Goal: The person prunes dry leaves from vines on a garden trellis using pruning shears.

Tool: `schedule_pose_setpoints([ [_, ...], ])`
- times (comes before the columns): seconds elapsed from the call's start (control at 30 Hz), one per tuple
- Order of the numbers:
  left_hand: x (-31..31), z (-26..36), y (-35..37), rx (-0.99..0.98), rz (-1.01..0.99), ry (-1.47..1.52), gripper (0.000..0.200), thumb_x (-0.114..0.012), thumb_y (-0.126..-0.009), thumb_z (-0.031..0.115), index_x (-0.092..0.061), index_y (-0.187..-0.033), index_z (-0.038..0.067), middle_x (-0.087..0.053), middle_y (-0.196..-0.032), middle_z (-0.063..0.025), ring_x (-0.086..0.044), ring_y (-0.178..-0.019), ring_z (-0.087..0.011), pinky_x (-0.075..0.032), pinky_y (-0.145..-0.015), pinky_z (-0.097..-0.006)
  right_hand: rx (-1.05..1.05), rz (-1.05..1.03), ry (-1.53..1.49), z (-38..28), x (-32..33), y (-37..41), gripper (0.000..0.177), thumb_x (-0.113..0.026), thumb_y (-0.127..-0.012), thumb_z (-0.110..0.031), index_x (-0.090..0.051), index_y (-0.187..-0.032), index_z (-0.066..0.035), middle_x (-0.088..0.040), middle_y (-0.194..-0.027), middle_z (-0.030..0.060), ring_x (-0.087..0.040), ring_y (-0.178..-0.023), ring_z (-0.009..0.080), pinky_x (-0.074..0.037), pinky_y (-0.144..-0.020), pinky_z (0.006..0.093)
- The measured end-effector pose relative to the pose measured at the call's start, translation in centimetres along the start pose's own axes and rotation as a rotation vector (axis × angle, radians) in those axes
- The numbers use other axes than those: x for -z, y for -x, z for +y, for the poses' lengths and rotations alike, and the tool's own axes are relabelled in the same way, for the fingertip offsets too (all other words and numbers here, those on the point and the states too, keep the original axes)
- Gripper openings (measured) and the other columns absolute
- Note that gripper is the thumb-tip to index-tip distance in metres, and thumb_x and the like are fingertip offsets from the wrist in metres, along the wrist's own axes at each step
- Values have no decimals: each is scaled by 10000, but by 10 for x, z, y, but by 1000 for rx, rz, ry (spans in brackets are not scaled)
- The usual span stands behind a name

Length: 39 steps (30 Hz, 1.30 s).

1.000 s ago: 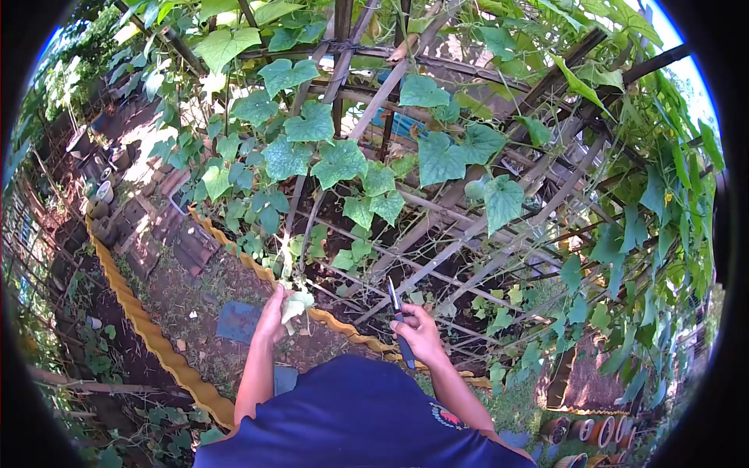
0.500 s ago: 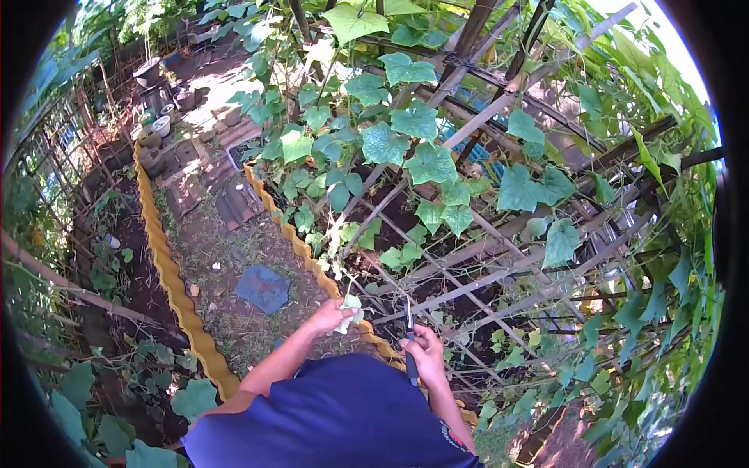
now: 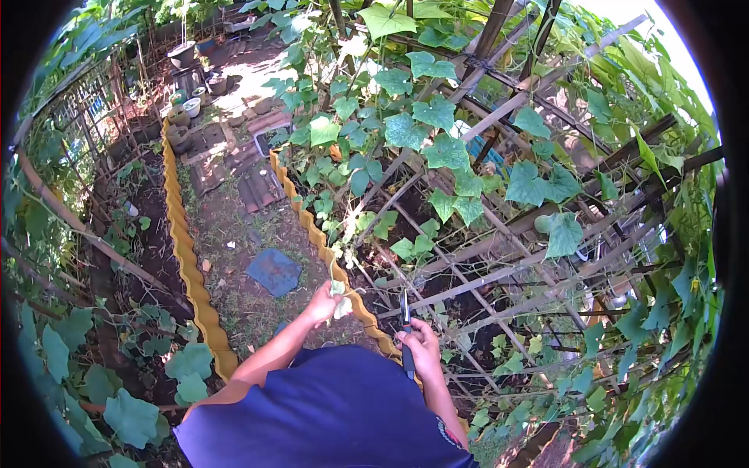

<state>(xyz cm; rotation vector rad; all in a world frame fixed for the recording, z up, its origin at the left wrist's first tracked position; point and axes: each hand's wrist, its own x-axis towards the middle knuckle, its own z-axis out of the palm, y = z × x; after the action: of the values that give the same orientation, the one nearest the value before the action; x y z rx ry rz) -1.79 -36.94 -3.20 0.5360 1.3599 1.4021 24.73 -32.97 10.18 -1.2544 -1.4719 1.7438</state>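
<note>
My left hand is closed on pale, limp leaves beside the yellow wavy edging. A thin stem seems to run up from them toward the vines. My right hand grips the dark handle of a cutting tool, its narrow metal end pointing up and away from me. Whether it is a knife or pruning shears is too small to tell. The tool is apart from the leaves, close to the lower poles of the bamboo trellis. Green climbing vines with broad leaves cover the trellis.
Yellow wavy edging borders the dirt path on the left, with more edging along the right. A flat blue piece lies on the path. Pots stand at the far end. Broad-leaved plants grow at lower left.
The camera view has turned a little, so the surroundings appear farther right. My left hand has moved left, away from the trellis, with the leaves. My right hand still holds the tool.
</note>
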Motion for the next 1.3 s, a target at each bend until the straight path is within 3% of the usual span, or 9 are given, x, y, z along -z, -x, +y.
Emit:
schedule_pose_setpoints([
  [0.1,-7,-7,19,-113,-7,14,284,-413,-947,-37,-420,-1230,-13,-646,-972,-167,-708,-714,-305,-612,-592,-392,9,-7,29,6,12,16,496,-710,-839,-115,-505,-1264,38,-676,-849,86,-613,-712,117,-478,-648,261],
  [0.17,-14,-12,34,51,-37,71,224,-393,-947,-42,-491,-1148,-19,-652,-940,-149,-701,-673,-283,-602,-552,-380,-5,4,36,10,22,31,485,-712,-835,-116,-519,-1255,31,-678,-848,80,-621,-726,123,-480,-669,260],
  [0.33,-35,-62,60,-3,-18,-170,121,-491,-795,61,-601,-746,57,-589,-664,-67,-550,-623,-155,-440,-498,-324,-12,64,16,30,52,75,499,-695,-842,-134,-497,-1269,32,-676,-833,82,-619,-689,114,-465,-606,239],
  [0.43,-52,-69,91,223,-96,-183,257,-500,-879,281,-601,-982,68,-551,-768,-38,-538,-634,-170,-452,-501,-325,-68,118,-7,49,69,100,518,-689,-841,-131,-481,-1281,43,-686,-912,111,-630,-722,140,-502,-659,272],
  [0.63,-52,-106,137,467,-223,-70,457,-376,-964,360,-547,-1276,73,-538,-838,-40,-552,-632,-169,-477,-484,-330,-108,133,-38,70,89,138,535,-731,-825,-161,-515,-1278,23,-682,-847,70,-607,-744,115,-466,-679,267],
  [0.77,-49,-107,146,493,-286,-142,451,-390,-953,263,-525,-1326,49,-584,-940,-63,-579,-873,-180,-507,-766,-353,-150,160,-51,74,96,151,570,-743,-818,-168,-508,-1298,29,-693,-891,90,-628,-785,128,-480,-712,269],
  [0.9,-39,-128,114,261,-110,-506,569,-535,-864,109,-436,-1418,28,-627,-1060,-123,-631,-937,-191,-533,-796,-394,-163,180,-88,79,101,154,577,-746,-815,-168,-510,-1303,29,-696,-915,103,-628,-804,128,-474,-710,263],
  [1.07,-67,-79,43,168,-96,-324,417,-658,-851,-2,-518,-1244,11,-654,-954,-81,-661,-736,-176,-554,-629,-316,-197,331,-145,89,109,146,557,-745,-813,-190,-526,-1282,16,-693,-855,81,-610,-751,114,-461,-680,267],
  [1.3,-111,-11,-154,14,-73,-257,349,-727,-864,108,-564,-1155,4,-669,-881,-74,-651,-760,-151,-519,-658,-294,-290,540,-130,90,116,117,480,-710,-818,-179,-544,-1235,-8,-689,-895,133,-642,-702,170,-504,-653,296],
])
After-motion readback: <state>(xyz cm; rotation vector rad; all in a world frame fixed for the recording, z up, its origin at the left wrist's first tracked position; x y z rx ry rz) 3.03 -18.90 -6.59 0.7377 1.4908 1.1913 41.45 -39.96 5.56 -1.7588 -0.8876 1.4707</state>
